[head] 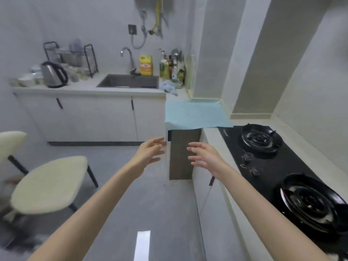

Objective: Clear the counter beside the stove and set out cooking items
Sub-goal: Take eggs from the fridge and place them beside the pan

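Observation:
A light blue cloth (195, 114) covers the counter section beside the black two-burner stove (278, 166), its front edge hanging over a dark appliance front (183, 157). Both of my arms reach forward over the floor. My left hand (150, 153) is open with fingers spread, just left of the appliance. My right hand (203, 157) is open too, fingers spread, in front of the appliance and below the cloth's edge. Neither hand touches anything. Sauce and oil bottles (169, 66) stand in the corner behind a crumpled blue rag (169, 86).
A sink (130, 81) with a faucet, a yellow detergent jug (146, 65), an electric kettle (53, 74), bowls and a dish rack sit on the far counter. A cream padded chair (49, 183) stands at the left on the grey floor.

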